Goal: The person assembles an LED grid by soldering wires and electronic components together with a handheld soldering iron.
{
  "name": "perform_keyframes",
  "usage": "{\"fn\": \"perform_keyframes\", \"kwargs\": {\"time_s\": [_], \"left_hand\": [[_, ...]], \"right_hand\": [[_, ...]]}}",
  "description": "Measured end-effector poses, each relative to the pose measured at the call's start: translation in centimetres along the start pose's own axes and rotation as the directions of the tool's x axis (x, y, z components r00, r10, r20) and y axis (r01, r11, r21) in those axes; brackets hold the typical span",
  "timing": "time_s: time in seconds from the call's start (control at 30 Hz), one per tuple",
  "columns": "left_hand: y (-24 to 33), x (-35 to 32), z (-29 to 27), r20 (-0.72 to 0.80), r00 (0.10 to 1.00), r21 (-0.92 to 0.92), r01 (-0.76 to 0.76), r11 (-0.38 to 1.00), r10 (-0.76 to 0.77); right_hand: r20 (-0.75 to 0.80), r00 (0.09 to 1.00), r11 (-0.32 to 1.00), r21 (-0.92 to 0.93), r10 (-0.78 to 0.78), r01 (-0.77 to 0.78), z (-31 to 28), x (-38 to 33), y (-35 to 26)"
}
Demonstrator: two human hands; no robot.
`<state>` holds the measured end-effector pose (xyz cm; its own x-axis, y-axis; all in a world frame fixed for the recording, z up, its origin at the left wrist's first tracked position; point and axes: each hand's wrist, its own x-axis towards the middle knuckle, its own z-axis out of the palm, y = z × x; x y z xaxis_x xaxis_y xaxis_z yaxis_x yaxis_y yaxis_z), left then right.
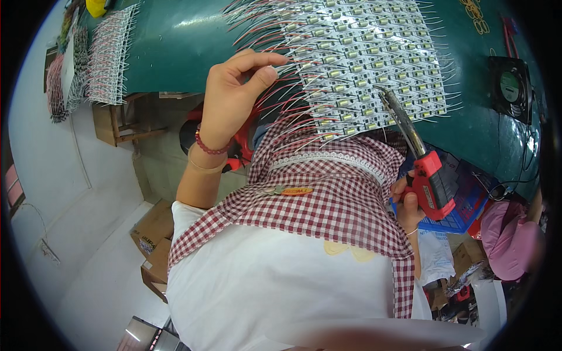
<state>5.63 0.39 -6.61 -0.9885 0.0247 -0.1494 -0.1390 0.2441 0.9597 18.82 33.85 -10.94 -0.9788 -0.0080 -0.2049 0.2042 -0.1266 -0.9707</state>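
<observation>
Soldering iron [432, 186] sits gripped in the right hand [410, 212], circuit boards [351, 67] ahead; the left hand [235, 85] narrows beside wires [291, 93], whether holding one I cannot tell.

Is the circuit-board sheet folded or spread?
Spread: the circuit-board sheet shows its rows side by side on the green table.

Checked apron [333, 213], white shirt [281, 286], perhaps silvery bangle [412, 232]
</observation>
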Motion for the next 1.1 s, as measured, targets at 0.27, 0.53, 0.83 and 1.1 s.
{"fn": "perform_keyframes", "kwargs": {"time_s": [0.27,0.53,0.83,1.1], "left_hand": [[-0.1,-0.2,0.4,-0.026,0.997,0.137,-0.073,0.988,0.078],[-0.1,-0.1,1.4,-0.025,0.994,0.143,-0.101,0.985,0.105],[0.5,0.0,2.1,-0.026,0.994,0.229,-0.095,0.969,0.104],[1.5,0.4,3.1,-0.023,0.965,0.376,-0.233,0.897,0.261]], "right_hand": [[0.017,1.0,1.0,0.002,-0.012,0.012,-0.1,0.1,0.3],[0.018,1.0,1.0,0.024,0.006,-0.007,-0.1,0.2,0.3],[-0.009,0.999,0.998,0.053,0.034,-0.033,-0.2,0.0,0.5],[-0.043,0.996,0.997,0.041,0.074,-0.072,-0.2,-0.1,0.5]]}}
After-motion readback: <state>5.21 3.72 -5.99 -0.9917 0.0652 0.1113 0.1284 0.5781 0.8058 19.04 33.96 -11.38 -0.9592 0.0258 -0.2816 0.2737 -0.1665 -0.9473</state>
